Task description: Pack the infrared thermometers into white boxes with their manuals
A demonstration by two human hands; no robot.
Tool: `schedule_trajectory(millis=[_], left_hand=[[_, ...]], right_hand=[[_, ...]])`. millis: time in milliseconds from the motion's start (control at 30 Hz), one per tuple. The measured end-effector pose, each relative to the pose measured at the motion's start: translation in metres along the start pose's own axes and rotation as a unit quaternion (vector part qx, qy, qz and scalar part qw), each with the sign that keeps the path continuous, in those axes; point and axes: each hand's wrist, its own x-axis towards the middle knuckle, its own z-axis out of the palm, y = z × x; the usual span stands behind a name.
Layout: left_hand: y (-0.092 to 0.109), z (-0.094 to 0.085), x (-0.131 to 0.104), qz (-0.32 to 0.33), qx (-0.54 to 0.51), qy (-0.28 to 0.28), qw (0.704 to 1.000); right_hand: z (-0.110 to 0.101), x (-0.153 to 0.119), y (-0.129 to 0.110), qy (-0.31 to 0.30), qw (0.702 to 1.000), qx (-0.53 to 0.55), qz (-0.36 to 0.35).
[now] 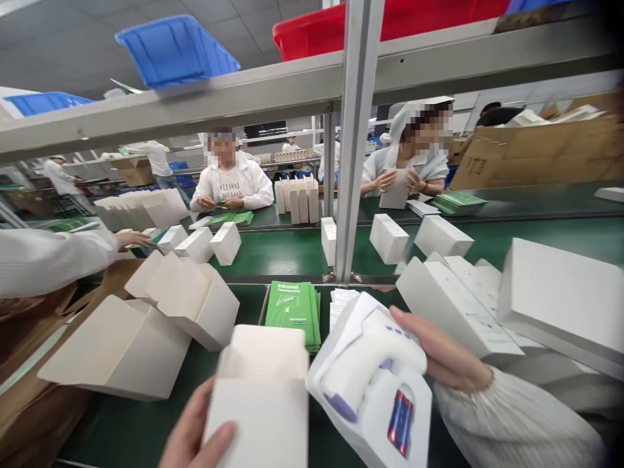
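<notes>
At the lower centre of the bench, tilted and just beside an open carton: one white moulded tray (pixel 422 406), seating a white infrared thermometer (pixel 363 357) with purple trim, and, in an oval recess, red-and-blue batteries (pixel 400 422).

Right hand (pixel 439 348): gripping the tray at its upper right edge; part of the grip hidden behind the tray. Cuff white and gathered.

Left hand (pixel 199 432): closed around the left side of one white carton (pixel 266 416), thumb on the near face, top flap raised.

Behind the carton: one stack of green user manuals (pixel 292 312), titled "Infrared Thermometer"; beside it, printed white leaflets (pixel 341 300), partly covered by the tray.

To the left: two open white boxes (pixel 121 344), lying with flaps out, one overlapping the other. To the right: several closed white boxes (pixel 568 292), heaped at angles.

Beyond: one green conveyor belt (pixel 287 253), bearing white boxes spaced along it; one metal upright (pixel 358 149) in front. At far left, a co-worker's white sleeve (pixel 53 260), hand near the boxes on the belt.

Across the belt: two seated co-workers in white, the right-hand one holding a white box (pixel 396 188); green manuals near each.

Overhead, on a metal rail: one blue bin (pixel 178 52), one red bin (pixel 312 31).
</notes>
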Motion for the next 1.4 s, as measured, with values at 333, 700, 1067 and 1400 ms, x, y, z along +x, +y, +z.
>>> schedule_trajectory(millis=[333,700,1067,1400], left_hand=[[0.015,0.106,0.014,-0.100,-0.098,-0.327,0.935],[0.018,0.112,0.008,-0.136,-0.138,-0.319,0.928],[-0.026,0.124,0.000,-0.155,-0.191,-0.294,0.924],[-0.040,0.115,-0.015,-0.166,-0.194,-0.218,0.942]], right_hand=[[-0.038,0.030,-0.047,0.053,0.990,-0.102,-0.087],[-0.036,0.047,-0.049,-0.004,0.978,-0.203,-0.054],[-0.007,0.035,-0.014,-0.070,0.932,-0.352,-0.050],[0.014,0.014,0.023,-0.196,0.803,-0.553,-0.100]])
